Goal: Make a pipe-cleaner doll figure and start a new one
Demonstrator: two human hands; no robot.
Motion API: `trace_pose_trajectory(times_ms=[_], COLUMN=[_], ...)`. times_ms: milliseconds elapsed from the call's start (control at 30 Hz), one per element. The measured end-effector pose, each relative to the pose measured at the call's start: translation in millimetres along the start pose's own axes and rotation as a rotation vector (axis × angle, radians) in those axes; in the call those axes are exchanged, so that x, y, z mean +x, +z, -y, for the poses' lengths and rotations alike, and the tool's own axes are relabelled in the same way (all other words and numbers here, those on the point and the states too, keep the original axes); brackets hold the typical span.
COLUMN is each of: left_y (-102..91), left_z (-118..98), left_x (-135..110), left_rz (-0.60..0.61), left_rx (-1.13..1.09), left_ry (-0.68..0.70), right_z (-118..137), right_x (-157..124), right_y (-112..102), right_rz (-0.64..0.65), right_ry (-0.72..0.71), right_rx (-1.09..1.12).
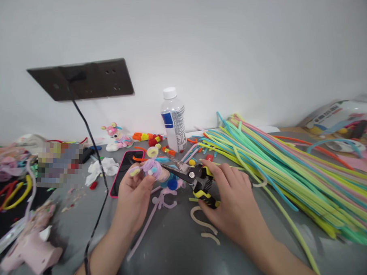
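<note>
Already, the fuzzy toy (153, 168) has a twisted purple head with round yellow bits, so that part looks done. It sits above the desk (166, 258), pinched in the left hand's (137, 188) fingers. The right hand's (229, 194) fingers wrap the pliers (191, 175). One long purple stick (140, 235) may be left to use. The bottle's (173, 121) tiny words I can't read.

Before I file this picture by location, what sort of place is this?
Probably a craft workspace, though whether at home or in a workshop I cannot tell. A bundle of colourful pipe cleaners lies on the grey table, the right hand holds pliers, and the left hand holds a lilac figure.
</note>
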State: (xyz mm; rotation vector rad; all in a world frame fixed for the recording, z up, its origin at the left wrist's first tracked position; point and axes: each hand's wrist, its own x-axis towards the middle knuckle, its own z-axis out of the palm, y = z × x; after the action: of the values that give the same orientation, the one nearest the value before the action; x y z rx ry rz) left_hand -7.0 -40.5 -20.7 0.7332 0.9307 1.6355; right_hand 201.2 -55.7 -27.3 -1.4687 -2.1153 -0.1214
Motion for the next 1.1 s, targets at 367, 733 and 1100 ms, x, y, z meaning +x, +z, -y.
trace_pose_trajectory(times_ms=[367, 733, 1100], left_y=[-0.1, 1.4, 2.8], left_z=[0.2, -1.3, -1.4], left_x=[0.0, -0.9, -0.8], left_rz=[-0.006, -0.031, -0.031], left_rx=[-0.026, -0.005, -0.020], left_ry=[-0.018, -0.024, -0.027], right_z=[0.1, 1.7, 1.7], right_x=[-0.7, -0.1, -0.7], right_y=[-0.1, -1.0, 0.1], right_rz=[0.001, 0.015, 0.008], right_ry=[0.003, 0.011, 0.015], right_rx=[-0.010, -0.002, -0.007])
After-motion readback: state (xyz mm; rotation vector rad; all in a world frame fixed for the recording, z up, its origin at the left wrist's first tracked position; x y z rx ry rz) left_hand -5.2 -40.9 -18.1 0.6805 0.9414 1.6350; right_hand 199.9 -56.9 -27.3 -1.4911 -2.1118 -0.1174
